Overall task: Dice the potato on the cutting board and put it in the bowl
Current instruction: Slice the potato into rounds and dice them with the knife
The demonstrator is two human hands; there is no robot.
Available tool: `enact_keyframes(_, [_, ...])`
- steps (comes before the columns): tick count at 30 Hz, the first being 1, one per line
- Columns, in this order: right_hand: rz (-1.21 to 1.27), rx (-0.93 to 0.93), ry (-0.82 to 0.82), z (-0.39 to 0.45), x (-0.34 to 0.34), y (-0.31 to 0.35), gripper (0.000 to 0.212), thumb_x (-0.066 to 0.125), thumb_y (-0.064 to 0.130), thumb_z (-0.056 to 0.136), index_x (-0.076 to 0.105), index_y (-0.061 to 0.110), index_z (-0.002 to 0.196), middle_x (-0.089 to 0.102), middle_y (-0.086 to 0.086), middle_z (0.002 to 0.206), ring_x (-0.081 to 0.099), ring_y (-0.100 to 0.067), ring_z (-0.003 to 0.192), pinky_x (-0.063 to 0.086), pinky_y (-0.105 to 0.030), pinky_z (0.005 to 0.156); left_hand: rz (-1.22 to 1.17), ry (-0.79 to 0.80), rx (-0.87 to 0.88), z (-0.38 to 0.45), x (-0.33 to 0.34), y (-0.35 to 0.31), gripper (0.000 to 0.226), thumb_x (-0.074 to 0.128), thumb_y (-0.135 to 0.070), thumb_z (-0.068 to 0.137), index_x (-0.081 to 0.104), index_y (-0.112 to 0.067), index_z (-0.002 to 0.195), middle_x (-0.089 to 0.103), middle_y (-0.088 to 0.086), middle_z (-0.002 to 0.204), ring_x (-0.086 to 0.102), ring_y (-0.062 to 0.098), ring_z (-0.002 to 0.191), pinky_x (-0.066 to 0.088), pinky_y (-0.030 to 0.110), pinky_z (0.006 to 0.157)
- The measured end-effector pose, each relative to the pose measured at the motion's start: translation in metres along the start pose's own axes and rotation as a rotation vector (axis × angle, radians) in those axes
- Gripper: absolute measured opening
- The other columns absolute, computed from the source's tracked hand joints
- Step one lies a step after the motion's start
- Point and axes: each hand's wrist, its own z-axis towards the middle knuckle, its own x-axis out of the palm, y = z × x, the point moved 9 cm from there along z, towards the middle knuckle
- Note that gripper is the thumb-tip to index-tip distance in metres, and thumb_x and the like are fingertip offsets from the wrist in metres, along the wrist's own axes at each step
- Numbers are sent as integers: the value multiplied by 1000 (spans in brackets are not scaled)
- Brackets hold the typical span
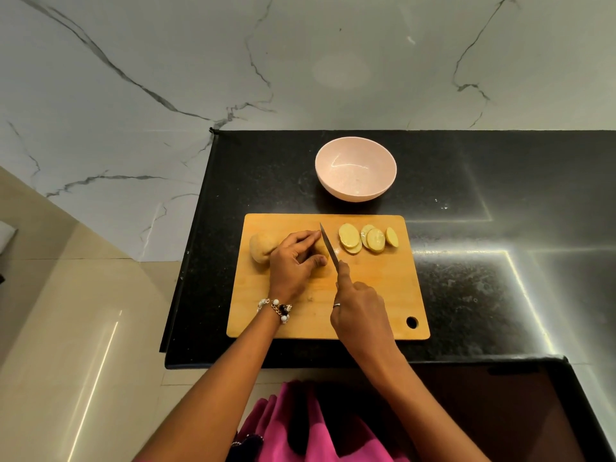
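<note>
I hold the potato (263, 250) down with my left hand (293, 261). My fingers (305, 238) are curled over the top of it, and my thumb is tucked at the side. The potato sits on the cutting board (320, 295), toward nine o'clock. Only its round end shows past my hand.

My right hand (361, 315) holds the knife (329, 245). My fingers are wrapped tight round the handle, and one finger lies along the top. The blade points to twelve o'clock and stands right beside my left fingertips.

Some slices (366, 238) lie flat on the board at about two o'clock. They overlap a little. The bowl (356, 171) waits on the black surface (500, 295) at twelve o'clock, past the board. I see no potato in it yet.

I think I am still cutting rounds, so there is a lot left to do.

Here is what could go wrong. The blade is very close to my fingertips, so if they stick out I could cut them. The potato is round, so it could roll when I press down, and then the knife could slip. The slices could slide too when I chop them small. Little bits could fall off the board on the way to the bowl.
</note>
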Motion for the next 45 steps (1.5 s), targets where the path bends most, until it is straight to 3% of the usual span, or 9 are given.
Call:
enact_keyframes(3, [-114, 15, 2, -1, -1, 10, 61, 36, 4, 93, 11, 5, 149, 58, -16, 95, 57, -30, 75, 32, -31, 59, -11, -7, -6, 1, 1, 2, 51, 76, -11, 72, 61, -11, 121, 58, -8, 118, 55, 4, 110, 48, 16, 90])
enact_keyframes(6, [-210, 19, -42, 3, -3, 15, 59, 53, -2, 82, 37, -4, 139, 58, -17, 71, 55, -30, 52, 28, -30, 45, -12, -16, -13, 2, 1, 2, 50, 76, -9, 72, 62, -13, 119, 59, -9, 116, 56, 4, 109, 50, 21, 91])
enact_keyframes(12, [-124, -2, -12, 33, -5, 21, 51, 29, 6, 95, 19, 3, 146, 58, -20, 109, 57, -36, 94, 39, -35, 71, -48, -53, -10, 0, -2, 3, 46, 75, -3, 71, 65, -11, 115, 64, -4, 112, 60, 6, 105, 52, 28, 91])
enact_keyframes(22, [-92, -8, -11, 32, 6, 20, 53, 31, 3, 93, 21, 0, 145, 59, -21, 102, 57, -38, 89, 29, -32, 65, -45, -67, -23, 0, -2, 6, 46, 75, 1, 70, 66, -12, 113, 66, -1, 112, 61, 6, 105, 52, 24, 89])
enact_keyframes(27, [-207, 21, -36, 10, 16, 16, 54, 59, -5, 62, 61, -9, 116, 50, -12, 49, 46, -27, 35, 18, -25, 41, -43, -85, -25, 0, -3, 4, 46, 76, 0, 69, 67, -14, 112, 66, -3, 111, 61, 4, 101, 53, 20, 83])
enact_keyframes(31, [-217, 29, 11, 3, 27, 17, 63, 73, -3, 50, 64, -8, 112, 49, -10, 46, 44, -24, 30, 15, -23, 39, -45, -82, -26, 0, -3, 3, 46, 76, -1, 69, 67, -13, 112, 66, -3, 110, 62, 4, 100, 54, 21, 81])
enact_keyframes(37, [-254, 19, 45, -20, 35, -6, 76, 77, -1, 54, 54, -6, 126, 53, -13, 58, 46, -25, 32, 19, -26, 36, 20, -95, -24, -1, -5, 3, 46, 76, -6, 71, 66, -15, 115, 63, -8, 113, 58, 1, 104, 50, 23, 91])
enact_keyframes(41, [-206, -31, 79, -12, 30, -14, 64, 31, 6, 94, -2, 9, 149, 53, -17, 108, 60, -33, 79, 34, -35, 58, 74, -104, -16, -2, -6, -1, 43, 74, -9, 74, 65, -15, 116, 61, -8, 112, 56, 1, 102, 45, 11, 90])
enact_keyframes(45, [-217, -36, 88, -6, 26, -19, 61, 26, 6, 96, -2, 12, 150, 52, -17, 111, 59, -34, 81, 33, -36, 60, 108, -112, 10, -3, -5, -4, 42, 73, -10, 76, 64, -13, 117, 63, -4, 114, 55, 2, 103, 43, 11, 90])
